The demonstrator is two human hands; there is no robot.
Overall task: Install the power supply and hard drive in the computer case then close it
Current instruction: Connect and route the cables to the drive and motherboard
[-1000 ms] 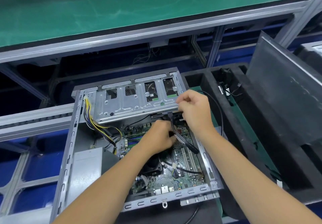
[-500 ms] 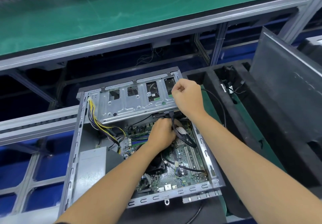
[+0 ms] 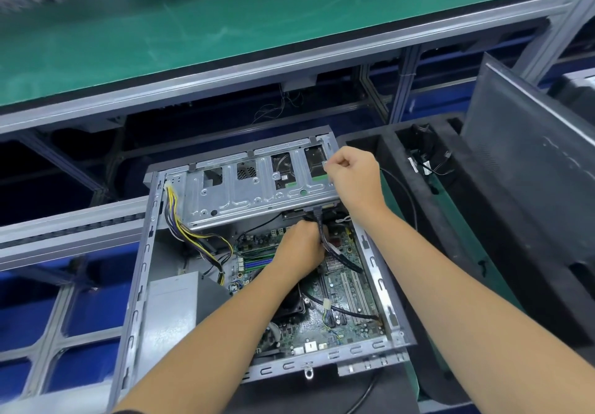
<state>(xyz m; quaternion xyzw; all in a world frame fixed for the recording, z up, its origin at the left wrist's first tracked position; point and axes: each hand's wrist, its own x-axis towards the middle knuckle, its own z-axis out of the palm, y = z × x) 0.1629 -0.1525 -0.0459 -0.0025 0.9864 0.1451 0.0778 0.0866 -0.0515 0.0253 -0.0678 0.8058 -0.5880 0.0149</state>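
Open computer case [image 3: 146,272], drive cage [image 3: 257,191] up top. Left hand [image 3: 301,247] grips black cables [image 3: 322,236] under cage; right hand [image 3: 352,178] pinches cage's right edge w/ curled fingers.

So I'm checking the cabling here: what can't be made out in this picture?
Head view only:
- Left hand fingertips and what they grip: hidden by the hand and black cables.
- Drive connector: under the drive cage.
- What the right hand pinches: too small.
- Motherboard: partly behind forearms.
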